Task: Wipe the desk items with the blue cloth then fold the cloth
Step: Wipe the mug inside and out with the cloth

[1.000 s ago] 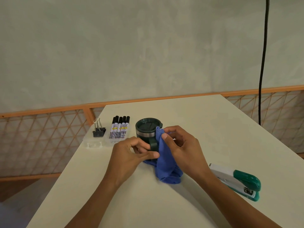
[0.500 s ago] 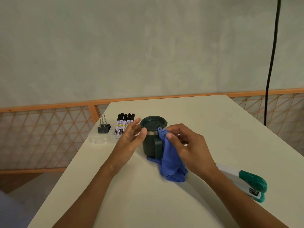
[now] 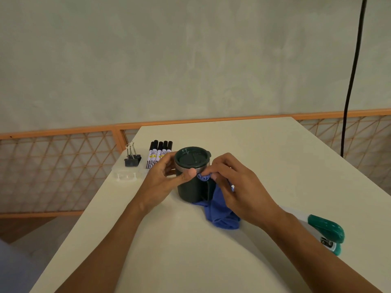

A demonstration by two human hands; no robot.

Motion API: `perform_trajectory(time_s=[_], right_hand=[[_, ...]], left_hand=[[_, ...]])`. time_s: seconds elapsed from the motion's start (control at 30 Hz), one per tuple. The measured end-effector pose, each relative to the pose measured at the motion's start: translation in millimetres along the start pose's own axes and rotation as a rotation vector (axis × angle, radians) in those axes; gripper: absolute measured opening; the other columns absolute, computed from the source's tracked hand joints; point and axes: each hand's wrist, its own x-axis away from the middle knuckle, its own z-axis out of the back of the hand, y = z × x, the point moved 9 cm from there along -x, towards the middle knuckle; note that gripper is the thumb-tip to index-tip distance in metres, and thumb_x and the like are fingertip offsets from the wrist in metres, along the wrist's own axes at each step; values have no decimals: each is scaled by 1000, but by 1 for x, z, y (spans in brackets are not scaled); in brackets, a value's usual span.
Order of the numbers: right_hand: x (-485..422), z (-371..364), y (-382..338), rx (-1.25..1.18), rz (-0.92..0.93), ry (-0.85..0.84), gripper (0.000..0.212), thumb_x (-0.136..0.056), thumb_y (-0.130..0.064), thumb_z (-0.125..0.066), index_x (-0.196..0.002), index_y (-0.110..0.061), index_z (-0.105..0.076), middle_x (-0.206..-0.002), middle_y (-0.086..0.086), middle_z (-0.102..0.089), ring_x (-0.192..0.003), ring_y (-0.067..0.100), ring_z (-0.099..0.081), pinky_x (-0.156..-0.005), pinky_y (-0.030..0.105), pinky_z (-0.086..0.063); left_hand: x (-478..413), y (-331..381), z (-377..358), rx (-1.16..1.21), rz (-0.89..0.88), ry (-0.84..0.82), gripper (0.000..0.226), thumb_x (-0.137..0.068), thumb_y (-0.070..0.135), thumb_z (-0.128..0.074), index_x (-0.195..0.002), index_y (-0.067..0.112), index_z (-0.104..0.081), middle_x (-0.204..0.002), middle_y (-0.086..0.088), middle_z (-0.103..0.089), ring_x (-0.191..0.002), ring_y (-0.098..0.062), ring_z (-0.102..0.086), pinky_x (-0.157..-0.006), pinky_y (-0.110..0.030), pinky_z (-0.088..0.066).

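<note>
A dark green lidded mug [image 3: 191, 188] stands upright near the middle of the cream desk [image 3: 264, 149]. My left hand [image 3: 164, 179] grips it from the left, fingers round its far side and thumb on the steel band under the lid. My right hand [image 3: 234, 187] pinches the blue cloth [image 3: 220, 212] against the mug's upper right side by the handle. The rest of the cloth hangs down and bunches on the desk in front of the mug.
Several black markers [image 3: 159, 153] and a black binder clip [image 3: 132, 159] lie in a clear tray [image 3: 124, 177] at the desk's left edge. A green and white stapler [image 3: 325, 231] lies near my right forearm. A black cable [image 3: 351, 81] hangs at the right. Orange lattice railing surrounds the desk.
My left hand went from the mug's handle, opened beside it, then closed round the mug's body. The right hand slid the cloth's top up along the mug's side.
</note>
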Motion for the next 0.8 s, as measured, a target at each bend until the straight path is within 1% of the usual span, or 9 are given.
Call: perform_trajectory(time_s=[0.13,0.2,0.27,0.33,0.37,0.47,0.53,0.63,0.8], right_hand=[[1,6,0,-64,15,-25,37,-101,10,-57,-109,-20,-76,-117,-8,-59,-107,11,-62,-85,18,-49],[2,6,4,-57,-2,-44,41,-96,16,-57,-104,-19,-77,-114,-7,-60,-106,11,-63,-86,16,-48],[4,5,13,-45,-33,-69,45,-93,19,-57,-102,-20,-77,-112,-8,-61,-103,9,-63,-85,15,-47],[6,4,17,-46,-54,-68,45,-92,18,-57,-102,-21,-78,-110,-8,-63,-101,8,-64,-83,16,-47],[7,8,18,-77,-73,-23,44,-93,16,-57,-103,-21,-78,-110,-7,-65,-101,9,-66,-82,16,-47],[4,35,13,-208,-158,251,32,-101,8,-61,-107,-18,-79,-113,-6,-68,-107,12,-69,-79,13,-47],[2,42,1,-212,-146,361,25,-103,-2,-66,-115,-19,-79,-119,-4,-68,-112,16,-68,-85,15,-49],[3,23,-13,-100,-38,287,26,-103,-6,-68,-123,-19,-78,-126,-2,-65,-117,16,-65,-94,21,-52],[7,11,-6,-24,8,273,30,-101,-2,-67,-125,-17,-76,-127,-1,-64,-115,15,-64,-93,21,-51]], left_hand=[[1,3,4,-19,-4,54,67,-75,63,-86,-132,36,-66,-130,16,-73,-125,-10,-66,-105,-34,-57],[2,2,7,-5,3,89,60,-80,58,-89,-132,35,-68,-129,17,-73,-125,-10,-66,-104,-34,-58],[5,3,11,21,17,143,53,-84,51,-85,-132,33,-70,-126,18,-75,-122,-5,-67,-104,-32,-59],[7,2,19,63,39,216,45,-87,51,-80,-128,33,-73,-123,17,-76,-118,-3,-68,-106,-35,-58],[8,2,23,93,48,244,43,-88,54,-81,-125,33,-75,-122,14,-77,-117,-5,-69,-106,-37,-57],[12,6,27,117,54,266,54,-80,64,-86,-122,31,-76,-121,11,-78,-116,-7,-71,-102,-35,-57],[14,8,21,69,63,254,54,-79,62,-89,-122,32,-76,-119,13,-78,-113,-5,-72,-97,-30,-58],[16,11,11,10,67,270,52,-74,63,-86,-117,35,-75,-112,17,-78,-108,-2,-72,-88,-25,-61],[20,11,14,47,108,366,48,-76,65,-85,-107,28,-78,-103,13,-80,-101,-7,-75,-85,-32,-65]])
